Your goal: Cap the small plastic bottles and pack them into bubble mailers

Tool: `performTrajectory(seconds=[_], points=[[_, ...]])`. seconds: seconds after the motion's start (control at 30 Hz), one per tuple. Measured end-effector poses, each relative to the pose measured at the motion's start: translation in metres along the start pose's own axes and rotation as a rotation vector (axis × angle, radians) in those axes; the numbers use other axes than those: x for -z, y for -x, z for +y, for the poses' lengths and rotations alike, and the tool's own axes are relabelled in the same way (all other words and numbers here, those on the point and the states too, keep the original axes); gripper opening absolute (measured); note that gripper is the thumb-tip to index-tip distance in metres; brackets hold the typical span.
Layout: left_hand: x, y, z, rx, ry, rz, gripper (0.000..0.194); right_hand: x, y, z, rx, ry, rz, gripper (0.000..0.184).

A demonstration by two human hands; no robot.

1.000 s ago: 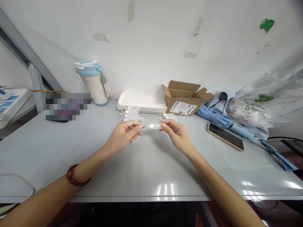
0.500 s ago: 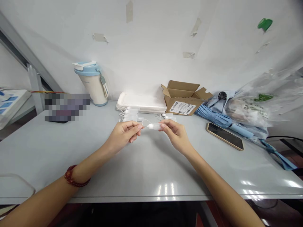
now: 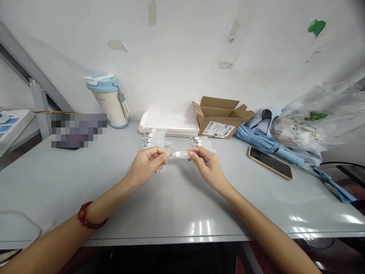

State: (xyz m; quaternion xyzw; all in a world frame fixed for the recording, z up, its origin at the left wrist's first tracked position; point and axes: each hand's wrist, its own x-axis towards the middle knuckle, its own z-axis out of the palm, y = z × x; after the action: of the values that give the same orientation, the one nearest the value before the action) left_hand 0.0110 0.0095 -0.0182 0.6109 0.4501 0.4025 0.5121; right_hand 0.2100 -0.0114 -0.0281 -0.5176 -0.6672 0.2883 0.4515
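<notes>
A small translucent bottle [image 3: 181, 154] with a white collar and a thin tip lies level between my two hands, above the table. My right hand [image 3: 207, 163] pinches its body between thumb and fingers. At the other end, my left hand [image 3: 149, 163] is closed in a pinch at the thin tip, where a fine white loop also runs to the fingertips; the small part inside them is hidden. Behind my left hand lie several similar looped bottles [image 3: 156, 140]. Another group of bottles [image 3: 203, 140] lies behind my right hand, partly covered by it.
Behind the bottles is a stack of white trays [image 3: 171, 125], beside an open cardboard box [image 3: 219, 125]. A tumbler [image 3: 110, 101] stands at the left. To the right are a phone [image 3: 269, 163], a folded blue umbrella [image 3: 256, 139] and a plastic bag [image 3: 302, 125].
My right hand has brought the bottle slightly left, so its collar is closer to my left fingertips. The whole view has shifted a little.
</notes>
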Motion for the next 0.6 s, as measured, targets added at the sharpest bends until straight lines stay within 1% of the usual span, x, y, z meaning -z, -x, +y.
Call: performTrajectory(seconds=[0.13, 0.3, 0.6], points=[[-0.0004, 0.0004, -0.0018, 0.011, -0.013, 0.005, 0.021, -0.0023, 0.0023, 0.0, 0.012, 0.005, 0.013, 0.022], [-0.0002, 0.0013, -0.0041, 0.04, -0.024, -0.02, 0.021, -0.0039, 0.0039, -0.0003, 0.017, 0.004, 0.021, 0.021], [0.0015, 0.0029, -0.0021, 0.054, -0.019, -0.048, 0.021, -0.0052, 0.005, -0.0025, 0.048, 0.03, 0.018, 0.021]])
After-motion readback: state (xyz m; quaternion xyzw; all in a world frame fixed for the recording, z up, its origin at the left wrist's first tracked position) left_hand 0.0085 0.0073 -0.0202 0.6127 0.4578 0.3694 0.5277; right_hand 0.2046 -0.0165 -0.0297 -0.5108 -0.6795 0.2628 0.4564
